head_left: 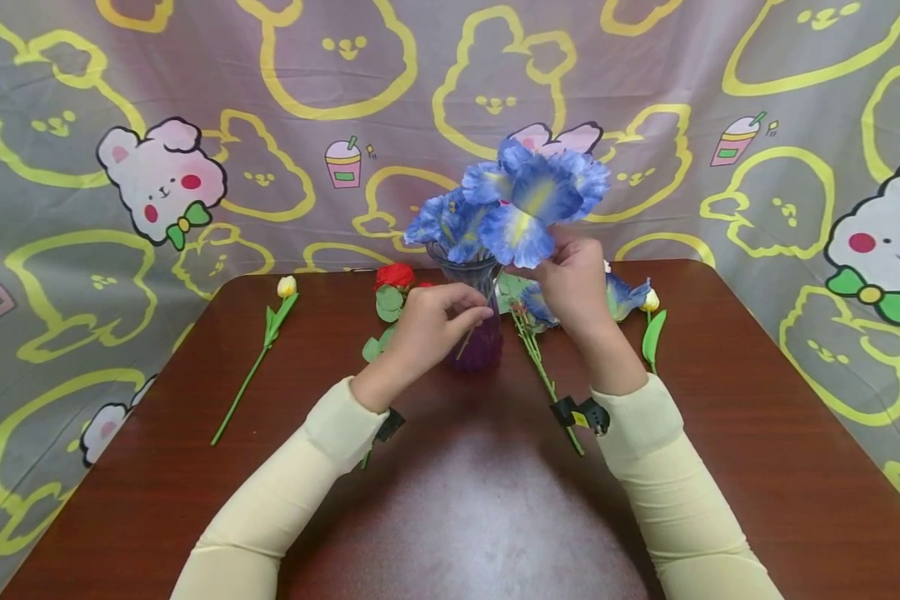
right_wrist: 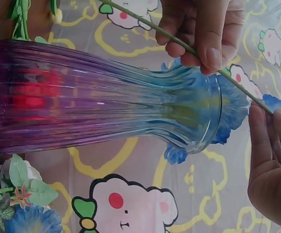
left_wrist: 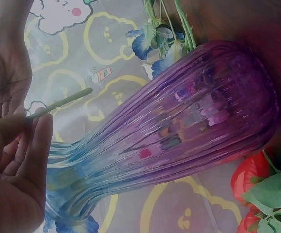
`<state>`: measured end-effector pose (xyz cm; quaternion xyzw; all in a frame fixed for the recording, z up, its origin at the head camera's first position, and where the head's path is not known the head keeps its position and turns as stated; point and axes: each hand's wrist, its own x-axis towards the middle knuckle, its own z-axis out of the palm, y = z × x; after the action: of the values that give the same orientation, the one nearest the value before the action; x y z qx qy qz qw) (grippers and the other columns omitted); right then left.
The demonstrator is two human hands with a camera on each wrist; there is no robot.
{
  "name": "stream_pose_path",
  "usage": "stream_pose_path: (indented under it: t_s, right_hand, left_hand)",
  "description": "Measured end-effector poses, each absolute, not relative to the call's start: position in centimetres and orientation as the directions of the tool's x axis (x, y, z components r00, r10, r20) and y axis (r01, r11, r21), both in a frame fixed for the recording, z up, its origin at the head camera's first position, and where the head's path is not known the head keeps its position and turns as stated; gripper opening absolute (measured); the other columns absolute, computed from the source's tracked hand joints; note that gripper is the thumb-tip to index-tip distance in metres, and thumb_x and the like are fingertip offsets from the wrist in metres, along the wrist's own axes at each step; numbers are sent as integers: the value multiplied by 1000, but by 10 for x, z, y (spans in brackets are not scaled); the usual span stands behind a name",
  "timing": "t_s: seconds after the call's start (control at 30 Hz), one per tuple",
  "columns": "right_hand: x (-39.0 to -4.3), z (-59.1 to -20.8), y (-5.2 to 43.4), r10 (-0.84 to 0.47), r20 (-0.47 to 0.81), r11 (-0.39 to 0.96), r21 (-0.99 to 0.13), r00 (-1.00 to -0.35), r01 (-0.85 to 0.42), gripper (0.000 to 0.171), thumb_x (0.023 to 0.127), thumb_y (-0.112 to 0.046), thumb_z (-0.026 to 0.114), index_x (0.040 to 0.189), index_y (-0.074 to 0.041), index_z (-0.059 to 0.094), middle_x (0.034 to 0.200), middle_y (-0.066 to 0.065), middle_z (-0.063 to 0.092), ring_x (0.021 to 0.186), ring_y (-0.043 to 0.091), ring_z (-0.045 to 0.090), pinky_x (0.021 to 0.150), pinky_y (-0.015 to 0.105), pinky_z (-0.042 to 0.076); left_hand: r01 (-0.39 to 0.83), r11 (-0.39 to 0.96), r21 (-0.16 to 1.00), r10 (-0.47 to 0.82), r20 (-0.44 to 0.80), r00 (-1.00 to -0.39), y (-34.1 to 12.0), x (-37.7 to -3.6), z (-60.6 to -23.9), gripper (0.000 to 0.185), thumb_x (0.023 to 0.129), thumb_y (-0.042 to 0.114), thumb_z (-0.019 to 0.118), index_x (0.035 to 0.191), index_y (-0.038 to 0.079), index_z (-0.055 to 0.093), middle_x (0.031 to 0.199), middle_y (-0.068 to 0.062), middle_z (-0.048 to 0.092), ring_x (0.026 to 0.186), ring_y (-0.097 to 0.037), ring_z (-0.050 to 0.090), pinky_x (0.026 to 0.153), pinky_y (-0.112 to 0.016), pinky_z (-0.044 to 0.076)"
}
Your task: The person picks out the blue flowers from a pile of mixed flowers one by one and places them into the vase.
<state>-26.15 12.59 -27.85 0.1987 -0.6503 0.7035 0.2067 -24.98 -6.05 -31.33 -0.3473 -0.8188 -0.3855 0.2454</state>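
Note:
A ribbed glass vase (head_left: 487,346), blue at the neck and purple at the base, stands upright on the table. Blue artificial irises (head_left: 446,221) show at its mouth. My right hand (head_left: 576,287) grips another blue iris (head_left: 528,200) high on its stem, just under the bloom, to the right of the vase mouth. Farther down, my left hand (head_left: 431,325) pinches the same green stem (right_wrist: 152,26) between thumb and fingers, in front of the vase. In the left wrist view the stem's cut end (left_wrist: 89,91) sticks out past the left fingers, outside the glass.
Red roses (head_left: 394,277) with green leaves lie left of the vase. A yellow-white tulip (head_left: 251,379) lies farther left. Right of the vase are green stems (head_left: 543,375), blue flowers (head_left: 626,296) and another tulip (head_left: 651,321). A patterned cloth (head_left: 270,192) hangs behind the table.

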Motion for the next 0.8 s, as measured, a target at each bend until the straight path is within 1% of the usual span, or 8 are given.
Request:
stream_pose_path:
  t_s: [0.1,0.13,0.23,0.33,0.47,0.63,0.8]
  right_hand:
    - [-260,-277,128,31,543,-23,-839,-839,-543,22,87,17,50,98,10,67,80,5,66,73,11,67,72,35,57]
    - [-260,-276,129,32,544,-27,-838,-838,-545,23,89,14,54,108,9,67,91,7,70,83,16,69,73,35,57]
    - [-260,-273,133,43,555,-52,-829,-831,-556,22,90,4,63,111,9,67,95,11,71,83,19,71,74,33,56]
    - [-260,-268,137,63,560,-129,-816,-826,-563,22,90,2,65,111,9,67,92,15,71,80,21,72,73,32,56]
    - [-260,-259,145,91,548,-259,-793,-832,-551,21,89,7,63,110,10,65,88,17,71,79,23,71,73,31,56]
    - [-261,-247,160,131,551,-362,-747,-824,-558,14,88,6,66,102,10,66,84,18,70,78,25,70,73,32,56]
    - [-261,-237,173,189,537,-396,-724,-822,-565,15,86,3,70,98,11,65,82,19,70,76,26,69,72,33,56]
  left_hand:
    - [762,460,455,383,673,-633,-61,-250,-313,7,85,13,76,87,6,74,75,1,69,63,-4,58,60,-24,48]
    - [765,458,454,385,674,-630,-61,-250,-313,7,85,13,76,87,6,74,76,1,70,63,-4,58,61,-23,48]
    - [772,447,453,388,679,-623,-62,-252,-314,8,85,13,77,88,6,74,78,0,71,64,-4,59,61,-23,49]
    - [772,438,460,391,676,-625,-65,-253,-315,11,84,15,77,89,6,74,80,0,71,64,-4,60,61,-23,49]
    - [753,463,468,389,656,-647,-73,-255,-317,15,84,18,78,90,5,74,81,-1,71,66,-6,61,62,-24,50]
    - [689,530,493,348,615,-708,-85,-259,-321,20,83,21,79,91,4,73,84,-3,71,71,-10,65,67,-28,53]
    - [603,599,527,264,581,-770,-94,-266,-325,29,80,26,81,93,2,72,87,-6,71,77,-15,68,69,-32,54]
